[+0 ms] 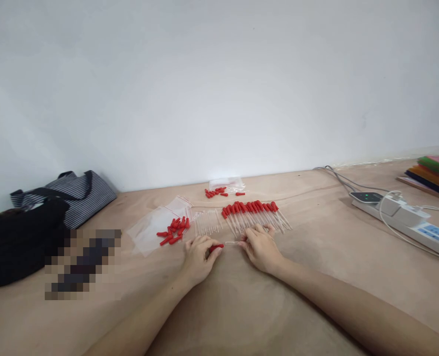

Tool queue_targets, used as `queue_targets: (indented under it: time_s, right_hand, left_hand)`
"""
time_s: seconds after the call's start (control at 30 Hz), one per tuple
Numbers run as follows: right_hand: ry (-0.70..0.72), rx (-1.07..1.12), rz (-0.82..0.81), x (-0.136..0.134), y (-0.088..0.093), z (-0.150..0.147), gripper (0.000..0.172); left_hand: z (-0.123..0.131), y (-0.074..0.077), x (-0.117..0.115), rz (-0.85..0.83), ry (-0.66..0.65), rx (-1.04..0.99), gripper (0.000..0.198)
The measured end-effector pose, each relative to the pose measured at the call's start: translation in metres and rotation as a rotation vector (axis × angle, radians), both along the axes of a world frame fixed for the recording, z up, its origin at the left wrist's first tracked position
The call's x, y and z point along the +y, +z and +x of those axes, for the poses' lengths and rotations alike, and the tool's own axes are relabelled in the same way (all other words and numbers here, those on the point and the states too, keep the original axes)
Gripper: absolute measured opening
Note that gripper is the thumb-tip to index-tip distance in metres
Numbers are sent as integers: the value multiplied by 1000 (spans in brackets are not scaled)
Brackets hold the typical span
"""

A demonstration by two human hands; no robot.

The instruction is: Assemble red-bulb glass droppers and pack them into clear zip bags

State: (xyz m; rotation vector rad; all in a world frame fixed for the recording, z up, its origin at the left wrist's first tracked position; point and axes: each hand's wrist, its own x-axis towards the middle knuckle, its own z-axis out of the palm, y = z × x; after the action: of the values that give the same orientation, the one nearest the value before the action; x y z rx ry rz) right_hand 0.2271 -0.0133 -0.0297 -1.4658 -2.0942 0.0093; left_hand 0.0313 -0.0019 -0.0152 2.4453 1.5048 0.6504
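Observation:
My left hand (200, 254) pinches a red rubber dropper bulb (216, 246) between thumb and fingers. Opposite it, my right hand (260, 249) is closed on a clear glass dropper tube (231, 243), whose end points at the bulb with a small gap between. Just beyond my hands lies a row of droppers with red bulbs (247, 206), their glass stems toward me. Left of that row are several bare glass tubes (207, 221). Loose red bulbs (174, 228) are heaped on clear plastic bags (145, 231) to the left of my left hand.
Near the wall are more red bulbs (215, 192) and a plastic bag (224, 183). A power strip (401, 222) with plugs and cables is at right, a colourful stack (436, 173) behind it. At left sit a striped bag (93, 195), black cloth (22, 242) and a blurred-out object (83, 264).

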Motion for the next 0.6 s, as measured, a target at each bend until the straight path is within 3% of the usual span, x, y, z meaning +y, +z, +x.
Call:
queue_targets:
  time_s: [0.6]
  right_hand:
    - [245, 183, 67, -5, 0, -3, 16]
  left_hand:
    - [5, -3, -4, -15, -3, -137, 19]
